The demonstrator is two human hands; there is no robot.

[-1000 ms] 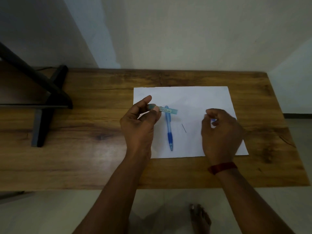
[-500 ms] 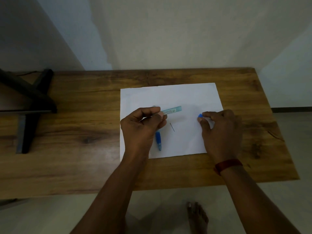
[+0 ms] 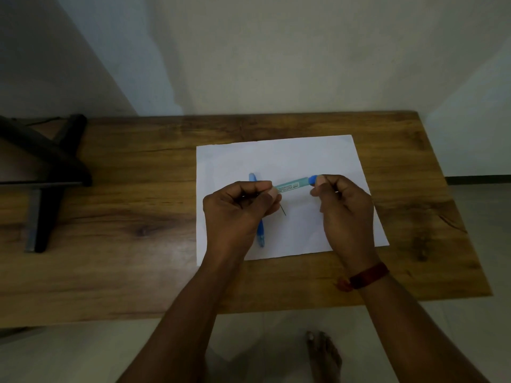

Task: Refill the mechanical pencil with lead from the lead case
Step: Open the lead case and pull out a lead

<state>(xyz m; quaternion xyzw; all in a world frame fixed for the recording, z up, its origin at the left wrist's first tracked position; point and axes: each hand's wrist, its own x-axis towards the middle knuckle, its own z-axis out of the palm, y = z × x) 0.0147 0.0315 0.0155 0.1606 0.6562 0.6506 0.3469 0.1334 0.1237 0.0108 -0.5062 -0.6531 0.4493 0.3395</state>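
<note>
My left hand (image 3: 239, 210) pinches one end of the teal lead case (image 3: 291, 186) above a white sheet of paper (image 3: 304, 161). At the case's other end sits a small blue cap (image 3: 313, 179), pinched by the fingertips of my right hand (image 3: 344, 208). The blue mechanical pencil (image 3: 260, 233) lies on the paper under my left hand, mostly hidden; its top end shows above the knuckles. A thin dark lead (image 3: 283, 210) lies on the paper just right of my left hand.
The paper lies on a wooden table (image 3: 124, 222) against a pale wall. A black metal stand (image 3: 52, 167) sits on the table's left end. A bare foot (image 3: 323, 355) shows on the floor below the near table edge.
My right hand has moved left with the blue cap and brought it onto the open end of the lead case. My left hand kept hold of the case.
</note>
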